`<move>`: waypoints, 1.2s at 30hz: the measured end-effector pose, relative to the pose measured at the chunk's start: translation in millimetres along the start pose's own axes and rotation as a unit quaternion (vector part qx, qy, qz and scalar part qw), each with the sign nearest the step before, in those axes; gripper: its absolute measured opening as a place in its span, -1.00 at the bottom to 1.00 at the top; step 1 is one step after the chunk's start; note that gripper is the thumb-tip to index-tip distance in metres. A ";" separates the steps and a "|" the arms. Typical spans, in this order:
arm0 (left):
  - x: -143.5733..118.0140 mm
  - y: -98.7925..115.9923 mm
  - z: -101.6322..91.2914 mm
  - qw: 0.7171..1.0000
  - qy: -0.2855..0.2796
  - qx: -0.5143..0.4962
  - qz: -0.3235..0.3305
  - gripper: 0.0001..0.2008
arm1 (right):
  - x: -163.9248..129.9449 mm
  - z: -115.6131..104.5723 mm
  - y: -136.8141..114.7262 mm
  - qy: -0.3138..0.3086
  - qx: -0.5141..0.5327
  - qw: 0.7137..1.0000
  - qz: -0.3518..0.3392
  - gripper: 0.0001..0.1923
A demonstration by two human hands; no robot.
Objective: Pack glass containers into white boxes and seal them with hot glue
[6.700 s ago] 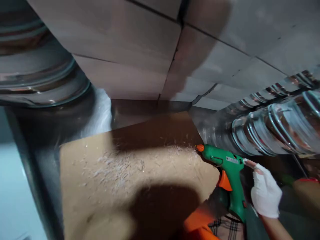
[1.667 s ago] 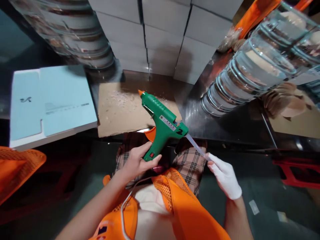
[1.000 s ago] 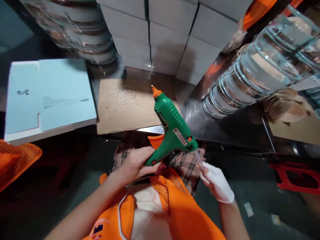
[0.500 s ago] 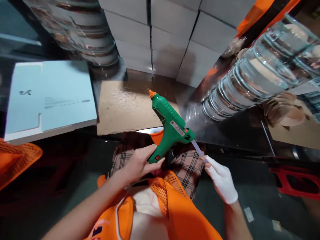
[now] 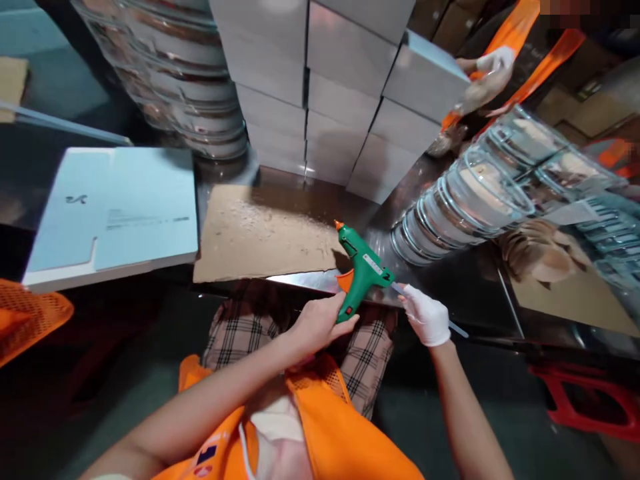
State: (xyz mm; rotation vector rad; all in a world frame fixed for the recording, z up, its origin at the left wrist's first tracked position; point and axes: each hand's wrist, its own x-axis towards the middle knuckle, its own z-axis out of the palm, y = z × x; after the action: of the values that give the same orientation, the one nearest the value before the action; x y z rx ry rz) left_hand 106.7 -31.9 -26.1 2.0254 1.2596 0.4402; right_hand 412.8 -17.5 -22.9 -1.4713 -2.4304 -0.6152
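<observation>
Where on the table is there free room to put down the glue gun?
The cardboard sheet is bare, between the pale blue flat boxes and the lying stack of glass lids. Behind it, grey boxes crowd the table. The left hand holds the glue gun; the right hand holds the glue stick.

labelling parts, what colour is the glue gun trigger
Orange, on the green glue gun; head view.

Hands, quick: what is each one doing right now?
Left hand: closed around the green glue gun handle.
Right hand, white glove: pinching the clear glue stick at the gun's back.
</observation>
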 end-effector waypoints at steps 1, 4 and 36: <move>4.7 4.9 1.3 0.999 -0.005 0.020 -0.024 -0.75 | 4.2 5.7 5.7 -0.003 0.002 1.000 -0.003 -0.67; 17.2 12.5 1.9 0.995 -0.020 0.071 -0.065 -0.67 | 17.1 17.9 15.5 0.007 0.023 1.000 -0.001 -0.69; -92.1 -173.6 -268.6 0.786 0.325 0.194 -0.489 -0.19 | 18.0 63.2 28.0 0.205 0.045 0.976 0.059 -0.47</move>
State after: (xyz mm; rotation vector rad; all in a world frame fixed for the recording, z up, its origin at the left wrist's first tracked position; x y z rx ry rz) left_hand -210.9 38.7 44.0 1.1872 2.7788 0.3711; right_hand 430.3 37.5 -65.0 -1.2920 -2.0138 -0.6924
